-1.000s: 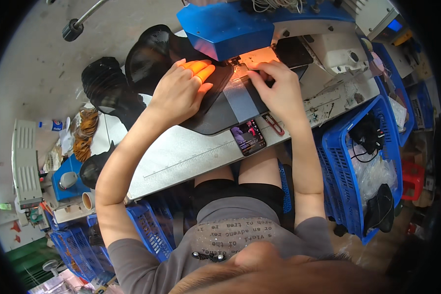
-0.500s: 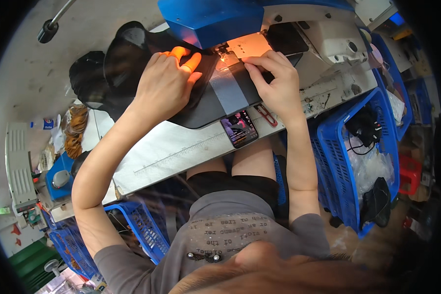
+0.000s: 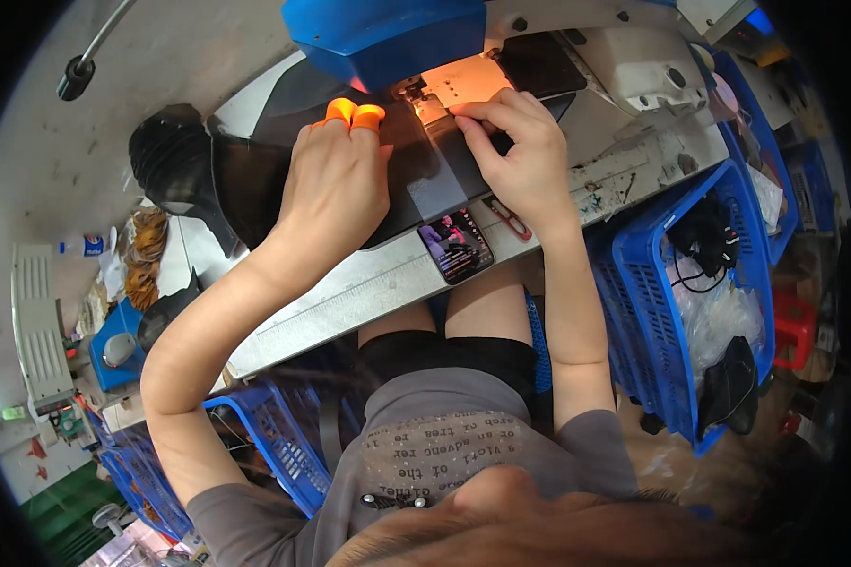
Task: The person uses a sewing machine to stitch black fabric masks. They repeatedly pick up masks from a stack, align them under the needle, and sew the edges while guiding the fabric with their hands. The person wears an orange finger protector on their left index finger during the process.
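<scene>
A sewing machine with a blue head [image 3: 383, 38] stands before me, its lamp casting orange light on the metal needle plate [image 3: 468, 83]. Black sheet material [image 3: 284, 99] lies across the machine bed, with a crumpled part [image 3: 175, 156] at the far left. My left hand [image 3: 340, 180] rests on this material left of the needle, fingers stretched forward, with orange covers on two fingertips. Close to the plate's near edge, my right hand [image 3: 520, 142] is closed in a thumb-and-forefinger pinch. What lies between those fingertips is too small to make out.
A phone [image 3: 456, 246] with a lit screen and red thread snips [image 3: 508, 219] lie at the table's near edge. Blue baskets [image 3: 648, 274] stand at right, holding plastic bags and black pieces; another blue basket [image 3: 284, 454] stands below left. A lamp arm [image 3: 90, 61] hangs upper left.
The raised black fold behind my left hand has come down, showing pale surface behind it. My left hand has shifted slightly nearer me. The right hand keeps its pinch beside the plate.
</scene>
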`<action>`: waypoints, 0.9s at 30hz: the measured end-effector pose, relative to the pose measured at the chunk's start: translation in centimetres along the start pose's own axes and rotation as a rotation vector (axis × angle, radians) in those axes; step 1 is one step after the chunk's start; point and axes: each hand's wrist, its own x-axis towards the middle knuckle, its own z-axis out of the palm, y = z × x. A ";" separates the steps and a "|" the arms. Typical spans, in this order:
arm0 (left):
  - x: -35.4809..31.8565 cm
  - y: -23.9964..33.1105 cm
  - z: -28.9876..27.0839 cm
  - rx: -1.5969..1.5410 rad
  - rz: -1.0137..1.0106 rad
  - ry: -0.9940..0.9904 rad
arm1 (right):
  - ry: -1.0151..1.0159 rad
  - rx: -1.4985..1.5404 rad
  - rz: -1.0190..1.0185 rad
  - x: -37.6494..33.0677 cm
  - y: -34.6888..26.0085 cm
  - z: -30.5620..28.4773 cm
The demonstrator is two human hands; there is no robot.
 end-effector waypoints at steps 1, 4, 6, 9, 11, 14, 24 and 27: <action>-0.1 -0.3 0.1 0.012 0.015 -0.045 | 0.003 0.003 -0.002 0.0 0.0 0.0; 0.2 -1.1 -0.1 0.027 0.051 -0.159 | 0.005 0.002 0.001 0.0 0.0 0.1; 1.6 -1.4 -1.2 0.007 0.065 -0.205 | -0.003 -0.010 0.012 -0.1 0.0 0.0; 2.6 -2.7 -2.3 0.104 0.136 -0.330 | -0.004 -0.003 0.007 -0.1 0.0 0.0; 2.6 -3.0 -2.4 0.157 0.175 -0.313 | -0.005 -0.003 0.008 -0.1 -0.1 0.0; 2.5 -4.0 -1.9 0.193 0.223 -0.286 | -0.005 -0.003 0.006 -0.1 0.0 0.0; 1.4 -2.6 -0.3 0.438 0.064 -0.194 | -0.002 -0.010 0.012 -0.1 0.0 0.2; 1.0 -0.4 0.1 0.543 -0.024 -0.160 | 0.015 -0.010 -0.005 -0.2 0.3 0.3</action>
